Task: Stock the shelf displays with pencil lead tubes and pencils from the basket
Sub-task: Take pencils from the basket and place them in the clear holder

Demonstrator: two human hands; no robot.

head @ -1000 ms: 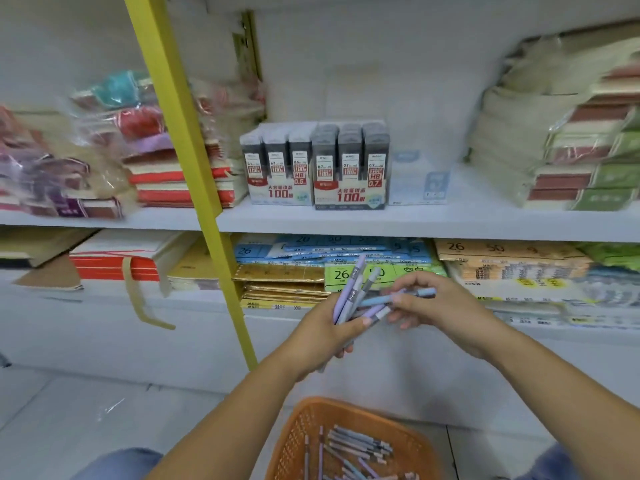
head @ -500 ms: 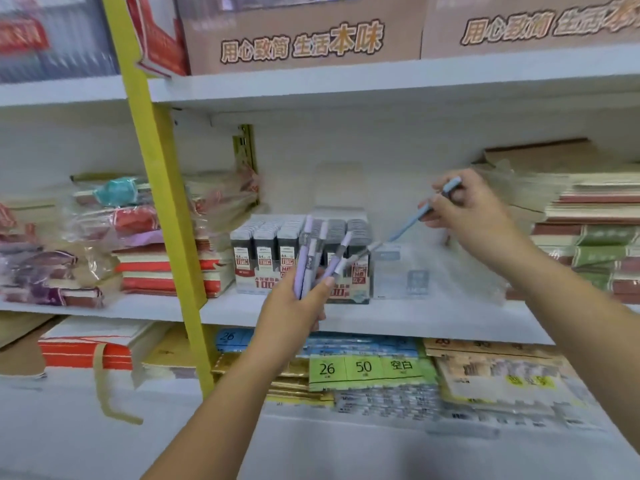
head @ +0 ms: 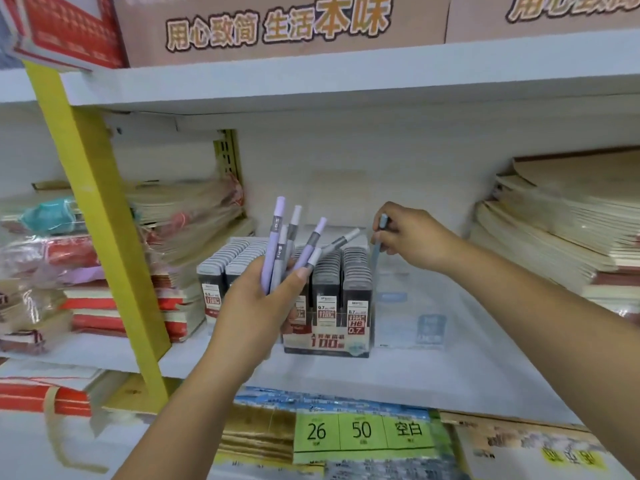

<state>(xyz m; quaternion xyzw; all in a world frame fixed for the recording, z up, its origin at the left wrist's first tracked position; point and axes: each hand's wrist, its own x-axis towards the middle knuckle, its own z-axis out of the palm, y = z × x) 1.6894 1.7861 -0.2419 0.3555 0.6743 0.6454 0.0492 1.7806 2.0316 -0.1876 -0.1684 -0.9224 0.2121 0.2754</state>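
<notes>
Pencils (head: 275, 244) of slim lilac and grey plastic stood fanned upward in the left hand (head: 256, 306), whose fingers were curled round their lower ends. They were to the right of a slanting yellow metal post (head: 104, 220) and wrapped stacks of red and white notebooks (head: 86, 292). Behind that hand, on the white middle shelf (head: 450, 372), sat dark printed display boxes (head: 356, 313) packed with rows of grey-capped pencil lead tubes (head: 356, 261). Just beside them on the right stood a clear plastic display box (head: 408, 317). Above it the right hand (head: 412, 240) pinched a single pale blue pencil (head: 375, 258) near its top. That pencil was held nearly upright, its lower end down at the clear box; whether it touched the bottom could not be told. Farther right lay tall piles of tan paper-covered notebooks (head: 554, 230).
</notes>
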